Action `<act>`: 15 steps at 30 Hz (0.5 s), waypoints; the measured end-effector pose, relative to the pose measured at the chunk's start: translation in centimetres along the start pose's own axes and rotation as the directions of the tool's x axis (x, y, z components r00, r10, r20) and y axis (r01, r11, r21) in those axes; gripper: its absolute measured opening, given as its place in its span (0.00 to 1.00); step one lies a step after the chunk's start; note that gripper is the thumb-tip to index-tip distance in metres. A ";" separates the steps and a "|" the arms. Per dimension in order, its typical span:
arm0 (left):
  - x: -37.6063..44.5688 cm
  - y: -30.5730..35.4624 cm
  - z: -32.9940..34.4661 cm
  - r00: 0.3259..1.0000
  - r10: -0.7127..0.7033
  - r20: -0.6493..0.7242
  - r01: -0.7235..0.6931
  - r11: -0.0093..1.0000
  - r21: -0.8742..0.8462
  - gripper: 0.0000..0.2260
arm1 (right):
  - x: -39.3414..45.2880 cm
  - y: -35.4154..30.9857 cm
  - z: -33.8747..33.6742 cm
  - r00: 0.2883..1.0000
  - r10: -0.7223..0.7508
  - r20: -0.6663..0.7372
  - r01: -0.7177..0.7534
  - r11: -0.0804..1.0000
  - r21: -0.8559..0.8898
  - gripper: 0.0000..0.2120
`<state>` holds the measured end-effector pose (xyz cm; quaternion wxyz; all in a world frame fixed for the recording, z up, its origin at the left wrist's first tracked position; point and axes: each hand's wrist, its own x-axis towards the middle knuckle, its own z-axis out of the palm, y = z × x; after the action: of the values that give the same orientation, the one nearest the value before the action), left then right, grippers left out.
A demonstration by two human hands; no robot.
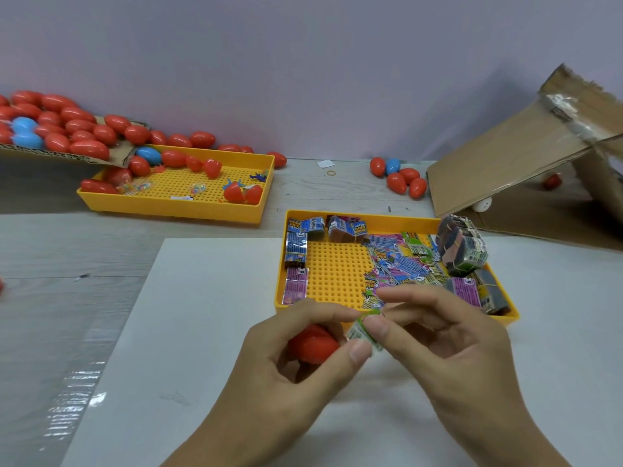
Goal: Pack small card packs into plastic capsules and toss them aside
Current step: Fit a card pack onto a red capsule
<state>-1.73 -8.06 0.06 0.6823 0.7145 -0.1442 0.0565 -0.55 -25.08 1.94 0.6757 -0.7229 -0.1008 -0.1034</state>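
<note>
Two bare hands meet low in the centre of the view, above a white sheet (188, 332) on a pale wood-grain table (67, 251). The left hand (286, 362) curls around a red capsule half (313, 343) in its palm, while its thumb and forefinger also pinch a small green-edged card pack (365, 330). The right hand (451, 342) comes in from the right, thumb and forefinger pinching the same pack from the other side, its remaining fingers loosely bent. Just beyond the fingertips sits a yellow tray (337, 271) holding loose and bundled card packs. Farther off, to the left of the fingers, a second yellow tray (175, 205) and a cardboard flap (101, 158) carry red and blue capsules. Beyond the right hand stands an open cardboard box (512, 163) with five more capsules (399, 176) beside it, against a plain lilac wall (303, 62).
</note>
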 end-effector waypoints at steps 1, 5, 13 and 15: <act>0.1 0.0 0.0 1.000 0.027 0.000 -0.027 0.999 0.020 0.08 | 0.0 0.0 0.0 1.000 -0.015 0.003 0.015 1.000 -0.020 0.14; 0.3 0.0 -0.3 0.999 0.046 0.028 -0.046 0.999 0.011 0.04 | 0.0 -0.1 0.0 0.999 -0.029 -0.013 0.028 0.998 -0.059 0.16; 0.8 -0.1 -0.8 0.989 -0.027 0.148 0.049 0.987 -0.153 0.04 | -0.1 0.0 -0.2 0.998 -0.012 0.064 0.013 1.000 -0.024 0.20; 0.8 -0.2 -1.1 0.991 -0.061 0.116 0.085 0.972 -0.217 0.04 | 0.1 0.0 -0.4 0.992 0.041 0.119 -0.045 0.998 0.032 0.24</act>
<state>-0.74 -7.12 0.16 0.7504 0.6409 -0.1600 -0.0240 -0.41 -25.49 1.96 0.6829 -0.7180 -0.1269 -0.0440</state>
